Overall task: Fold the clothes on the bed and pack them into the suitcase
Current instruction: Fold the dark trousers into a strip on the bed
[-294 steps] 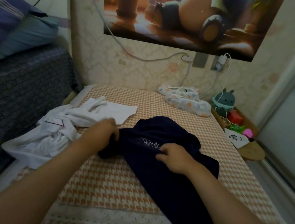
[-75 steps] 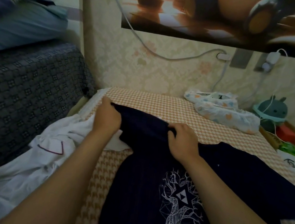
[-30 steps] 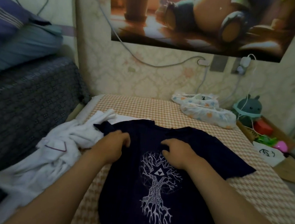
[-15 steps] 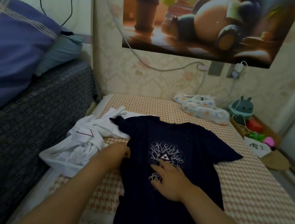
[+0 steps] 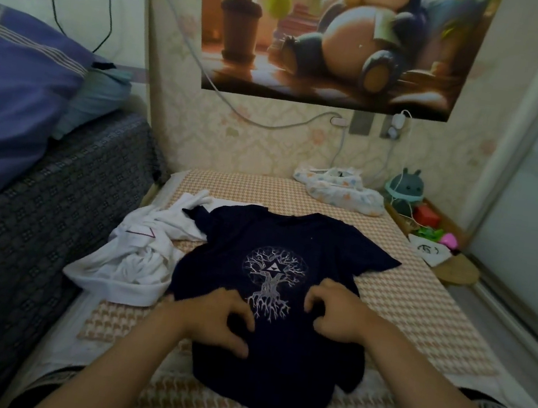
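A dark navy short-sleeved cotton T-shirt [image 5: 291, 234] is lying face up and spread flat on the orange-and-white houndstooth bed cover [image 5: 420, 301], collar toward the wall and hem toward the person. I'd judge it is laid out this way so the sides can be folded in evenly. Its white tree print [image 5: 273, 277] is showing in the middle of the chest.

The person is leaning over it with both hands on the lower front. The left hand [image 5: 222, 318] is sitting just below and left of the print, fingers arched, thumb spread, tips touching the cloth. The right hand [image 5: 337, 312] is sitting just right of the print's roots, knuckles raised and fingers bent like a claw. I cannot tell whether either is pinching up fabric or only pressing it smooth. Being set either side of the middle suits flattening the body before a first fold.

A crumpled white cotton garment with thin red trim [image 5: 136, 254] is lying just beside the shirt on the person's left, one navy sleeve lapping over it, likely waiting its turn. A small floral-printed white cloth bundle [image 5: 338, 191] is lying at the far end, well apart. No suitcase is showing, so packing is looking some way off.
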The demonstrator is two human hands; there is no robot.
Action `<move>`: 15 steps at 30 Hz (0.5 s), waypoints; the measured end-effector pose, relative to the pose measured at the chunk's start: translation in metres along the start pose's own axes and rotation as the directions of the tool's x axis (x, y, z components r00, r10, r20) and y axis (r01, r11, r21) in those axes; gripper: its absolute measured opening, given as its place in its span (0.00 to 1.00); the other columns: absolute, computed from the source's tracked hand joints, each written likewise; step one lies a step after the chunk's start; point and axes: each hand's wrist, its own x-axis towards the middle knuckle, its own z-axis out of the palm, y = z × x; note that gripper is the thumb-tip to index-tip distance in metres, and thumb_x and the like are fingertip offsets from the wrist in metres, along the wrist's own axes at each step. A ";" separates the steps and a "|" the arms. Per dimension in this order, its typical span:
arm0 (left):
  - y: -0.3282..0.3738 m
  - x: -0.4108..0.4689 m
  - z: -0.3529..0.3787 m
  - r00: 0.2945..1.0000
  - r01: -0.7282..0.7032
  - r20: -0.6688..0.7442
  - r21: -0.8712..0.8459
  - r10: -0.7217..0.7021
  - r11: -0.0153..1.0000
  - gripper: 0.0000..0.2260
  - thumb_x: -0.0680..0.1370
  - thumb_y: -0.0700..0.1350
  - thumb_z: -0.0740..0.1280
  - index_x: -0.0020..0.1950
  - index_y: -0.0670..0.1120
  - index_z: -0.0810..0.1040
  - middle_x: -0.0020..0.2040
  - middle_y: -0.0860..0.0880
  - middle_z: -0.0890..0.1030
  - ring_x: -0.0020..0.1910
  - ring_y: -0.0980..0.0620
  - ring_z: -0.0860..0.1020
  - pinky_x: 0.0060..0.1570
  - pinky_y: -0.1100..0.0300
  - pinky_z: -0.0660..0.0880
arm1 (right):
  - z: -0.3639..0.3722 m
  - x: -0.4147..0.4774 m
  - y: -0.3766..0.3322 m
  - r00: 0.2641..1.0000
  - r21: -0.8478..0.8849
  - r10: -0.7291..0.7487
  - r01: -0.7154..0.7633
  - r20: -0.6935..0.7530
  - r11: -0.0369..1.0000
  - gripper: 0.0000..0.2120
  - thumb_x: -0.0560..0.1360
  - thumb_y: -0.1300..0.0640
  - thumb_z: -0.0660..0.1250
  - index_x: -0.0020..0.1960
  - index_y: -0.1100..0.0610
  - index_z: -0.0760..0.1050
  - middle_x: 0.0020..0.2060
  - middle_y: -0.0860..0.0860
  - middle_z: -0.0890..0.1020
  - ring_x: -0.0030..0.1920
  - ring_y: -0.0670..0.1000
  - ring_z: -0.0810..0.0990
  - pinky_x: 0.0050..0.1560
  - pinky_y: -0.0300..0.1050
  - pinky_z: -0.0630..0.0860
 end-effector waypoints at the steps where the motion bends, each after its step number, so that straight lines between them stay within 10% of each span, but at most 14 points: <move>1: 0.005 -0.002 0.007 0.993 0.010 0.117 0.057 -0.016 0.998 0.25 0.64 0.62 0.77 0.58 0.64 0.73 0.59 0.58 0.67 0.60 0.55 0.64 0.65 0.58 0.64 | -0.002 -0.010 0.006 0.997 -0.007 0.004 -0.003 0.078 1.000 0.16 0.68 0.53 0.74 0.51 0.41 0.73 0.53 0.44 0.68 0.56 0.48 0.69 0.54 0.40 0.68; 4: 0.008 -0.001 0.024 0.995 -0.031 0.099 0.314 -0.001 0.949 0.30 0.60 0.62 0.78 0.56 0.63 0.68 0.59 0.56 0.63 0.58 0.53 0.61 0.62 0.54 0.63 | 0.002 -0.035 0.016 0.966 -0.029 0.020 -0.013 0.257 0.999 0.34 0.57 0.37 0.80 0.59 0.34 0.69 0.64 0.41 0.64 0.65 0.47 0.62 0.67 0.45 0.66; 8: 0.005 0.004 0.026 0.996 -0.037 -0.073 0.194 0.052 0.980 0.11 0.70 0.53 0.75 0.49 0.57 0.76 0.54 0.56 0.72 0.55 0.54 0.68 0.59 0.58 0.68 | 0.012 -0.048 0.015 0.975 -0.088 -0.022 0.043 0.222 0.995 0.43 0.58 0.42 0.82 0.68 0.36 0.66 0.74 0.43 0.57 0.72 0.48 0.57 0.73 0.49 0.61; 15: 0.005 -0.005 -0.001 0.963 0.013 -0.268 -0.029 -0.020 1.000 0.16 0.75 0.34 0.60 0.51 0.56 0.70 0.49 0.54 0.78 0.48 0.52 0.77 0.51 0.53 0.74 | 0.016 -0.046 0.020 0.994 0.197 -0.051 0.070 -0.100 0.978 0.08 0.77 0.60 0.69 0.54 0.49 0.79 0.53 0.43 0.78 0.53 0.44 0.77 0.62 0.48 0.75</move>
